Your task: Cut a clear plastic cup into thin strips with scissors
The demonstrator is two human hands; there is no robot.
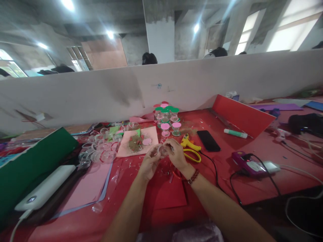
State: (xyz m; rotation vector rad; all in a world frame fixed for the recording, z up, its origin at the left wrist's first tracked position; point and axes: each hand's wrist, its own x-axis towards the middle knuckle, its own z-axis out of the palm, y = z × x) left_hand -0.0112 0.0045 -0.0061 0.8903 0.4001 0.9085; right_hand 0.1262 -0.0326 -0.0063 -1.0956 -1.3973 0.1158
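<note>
A small clear plastic cup [163, 150] is held between my two hands over the red table. Fingers and thumb of my left hand [150, 162] close on its left side. From the right, my right hand [177, 154] pinches its upper edge; part of the cup is hidden by the fingers. Just left of them lies a pink sheet [123, 150] bearing a brown crumbly pile [135, 143] with red bits and a pink paper disc [147, 141]. Close to my right hand is a yellow glue gun [190, 144], with the yellow handles of scissors [193, 156] beside it.
Capped clear cups [165, 129] with pink and green discs stand at the back. Loose clear cups [101, 151] pile up at left. A black phone [208, 140], glue stick [235, 133], purple power box [249, 164] with cables and white power bank [47, 188] lie around. A white partition [106, 95] runs behind.
</note>
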